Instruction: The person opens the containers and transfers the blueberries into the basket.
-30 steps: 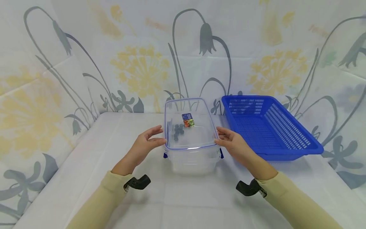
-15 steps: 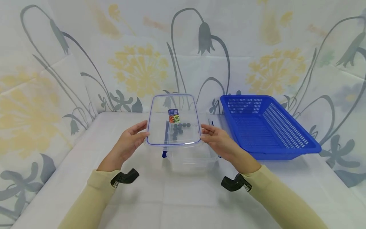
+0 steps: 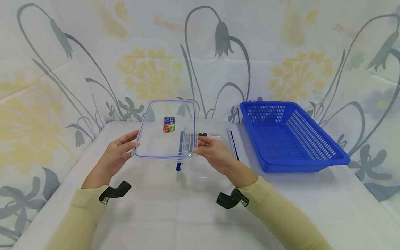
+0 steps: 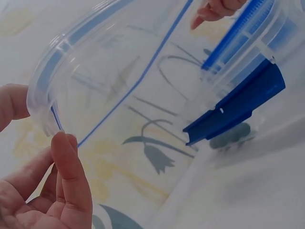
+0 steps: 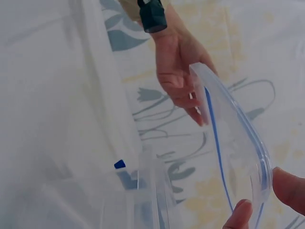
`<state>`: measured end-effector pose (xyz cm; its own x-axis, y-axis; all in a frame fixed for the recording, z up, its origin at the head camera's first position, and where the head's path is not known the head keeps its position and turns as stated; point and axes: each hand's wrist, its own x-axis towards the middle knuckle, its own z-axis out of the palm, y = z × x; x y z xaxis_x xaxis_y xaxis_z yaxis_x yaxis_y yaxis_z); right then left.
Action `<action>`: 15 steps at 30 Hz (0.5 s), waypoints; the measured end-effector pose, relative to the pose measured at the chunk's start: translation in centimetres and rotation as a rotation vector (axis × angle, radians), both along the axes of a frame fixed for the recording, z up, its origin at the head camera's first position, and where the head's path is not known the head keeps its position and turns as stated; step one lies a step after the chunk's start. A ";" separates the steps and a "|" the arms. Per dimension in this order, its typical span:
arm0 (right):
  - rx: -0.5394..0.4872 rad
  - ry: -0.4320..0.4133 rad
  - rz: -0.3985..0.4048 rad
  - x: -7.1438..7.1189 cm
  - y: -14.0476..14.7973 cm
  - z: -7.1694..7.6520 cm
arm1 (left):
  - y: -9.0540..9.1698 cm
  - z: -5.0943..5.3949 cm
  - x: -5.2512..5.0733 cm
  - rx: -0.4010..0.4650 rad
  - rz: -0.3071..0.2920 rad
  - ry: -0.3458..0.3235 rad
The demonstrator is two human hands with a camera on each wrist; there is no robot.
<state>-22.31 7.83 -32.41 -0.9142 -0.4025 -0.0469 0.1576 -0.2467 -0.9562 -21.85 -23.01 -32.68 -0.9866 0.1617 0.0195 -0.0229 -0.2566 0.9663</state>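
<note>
A clear rectangular plastic lid (image 3: 156,144) with a blue seal and a fruit-and-vegetable label (image 3: 169,125) is held up at a tilt. My left hand (image 3: 115,154) pinches its left edge between thumb and fingers. At the opposite edge, my right hand (image 3: 218,156) grips the rim the same way. Behind and below the right hand stands a clear food container (image 3: 203,173), uncovered and partly hidden by hand and lid. Blue clips (image 4: 238,105) hang out from its sides. A few small dark round pieces (image 3: 202,134) show at its far end; others are hidden.
A blue perforated plastic basket (image 3: 293,139) stands on the right, close to the container. White cloth (image 3: 156,215) covers the table. A floral-patterned curtain (image 3: 150,76) rises behind and along both sides.
Both hands have lifted the lid off the container and carried it left. The container and basket have stayed in place. The dark pieces are now mostly hidden behind the right hand and lid.
</note>
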 end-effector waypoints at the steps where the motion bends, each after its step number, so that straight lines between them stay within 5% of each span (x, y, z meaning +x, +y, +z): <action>1: -0.005 0.000 -0.003 -0.1 -0.4 0.0 | -0.4 0.0 0.1 0.014 -0.004 0.005; 15: 0.041 -0.079 -0.062 0.2 -5.3 -0.7 | -5.3 -0.4 0.1 0.141 -0.120 0.064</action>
<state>-22.09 2.51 -33.12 -0.9300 -0.3420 -0.1347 0.2184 -0.2194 -0.9509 -21.80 -28.34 -33.08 -0.9566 0.2691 0.1120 -0.0015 -0.3888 0.9213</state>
